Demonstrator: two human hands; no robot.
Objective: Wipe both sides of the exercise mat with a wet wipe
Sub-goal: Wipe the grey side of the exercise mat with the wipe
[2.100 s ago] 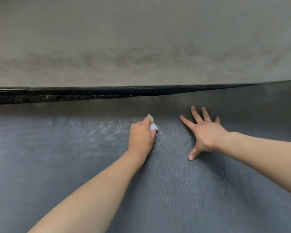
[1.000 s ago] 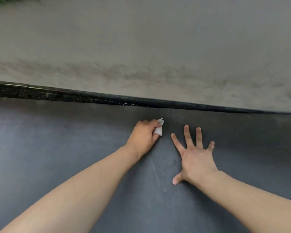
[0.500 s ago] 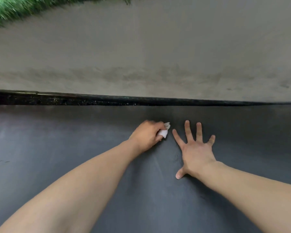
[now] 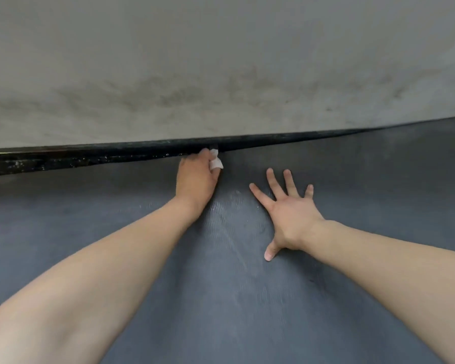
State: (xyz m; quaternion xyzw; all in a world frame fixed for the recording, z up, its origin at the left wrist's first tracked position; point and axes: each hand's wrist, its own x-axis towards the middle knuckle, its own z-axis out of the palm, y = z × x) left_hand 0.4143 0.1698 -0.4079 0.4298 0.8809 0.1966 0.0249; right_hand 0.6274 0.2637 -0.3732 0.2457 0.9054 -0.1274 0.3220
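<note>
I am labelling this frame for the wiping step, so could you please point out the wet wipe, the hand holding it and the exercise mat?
wet wipe (image 4: 216,162): head view, on the white wad beside the fingers.
left hand (image 4: 195,179): head view, on its back.
exercise mat (image 4: 221,311): head view, on bare grey surface between the forearms.

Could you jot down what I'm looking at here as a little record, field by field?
Surface: dark grey mat lying on a concrete floor
Left hand: grips a white wipe at the mat's far edge
Right hand: flat on the mat, fingers spread
Mat state: shiny wet streaks between the hands
Far edge: black strip with pale specks
</note>
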